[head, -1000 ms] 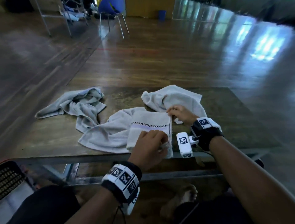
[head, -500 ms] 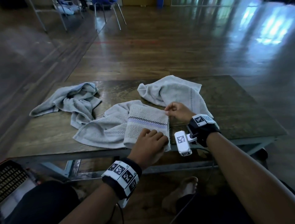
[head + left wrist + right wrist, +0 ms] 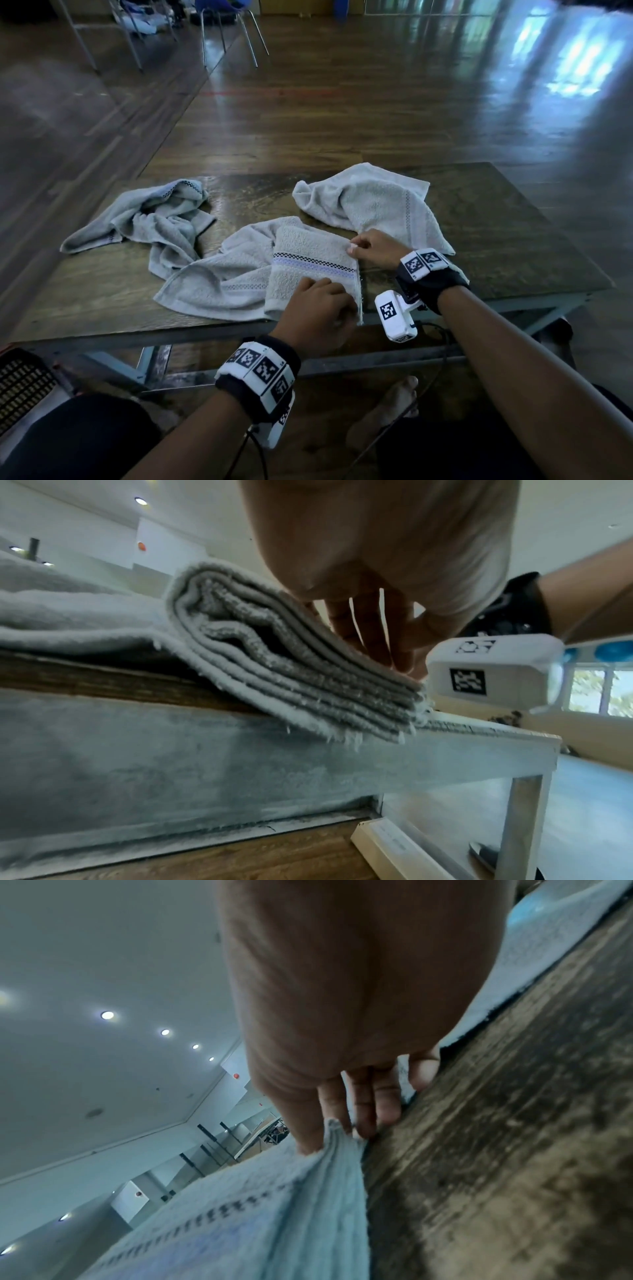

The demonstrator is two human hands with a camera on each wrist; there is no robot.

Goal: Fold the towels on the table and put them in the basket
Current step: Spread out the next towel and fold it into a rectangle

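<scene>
Towel [image 3: 308, 263], folded, lies at the bench [image 3: 496, 240] near edge, overlapping a flat towel. Near corner is pinched by left hand [image 3: 317, 315], far corner by right hand [image 3: 375, 248]; fingers [image 3: 359, 1115] clamped on cloth. Basket [image 3: 20, 383] sits lower left.

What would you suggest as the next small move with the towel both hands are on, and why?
Probably lift it toward the basket. The folded towel already lies in stacked layers at the table edge, the left hand pinching its near corner and the right hand its far corner; two crumpled towels remain.
</scene>
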